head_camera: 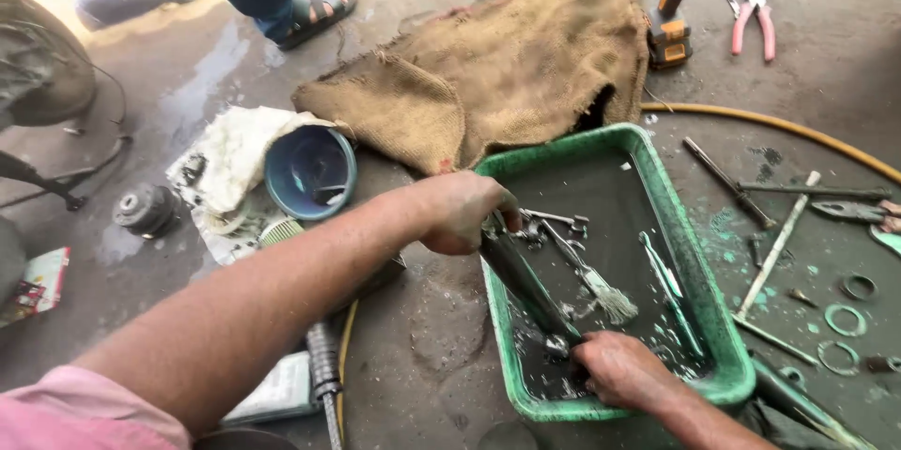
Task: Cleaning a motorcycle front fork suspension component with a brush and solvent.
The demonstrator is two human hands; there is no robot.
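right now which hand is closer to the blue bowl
Left. The left hand grips a dark rod at the green tray's near-left rim, just right of the blue bowl; the right hand is inside the tray, farther away.

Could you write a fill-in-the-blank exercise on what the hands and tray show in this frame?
1. Both hands grip one long dark metal part inside a tray whose colour is ____.
2. The left hand holds the part's ____ end, nearer the burlap sack.
3. The brush lies in the tray, between the part and the tray's ____ wall.
4. The right hand grips the part's ____ end.

Missing words: green; upper; right; lower
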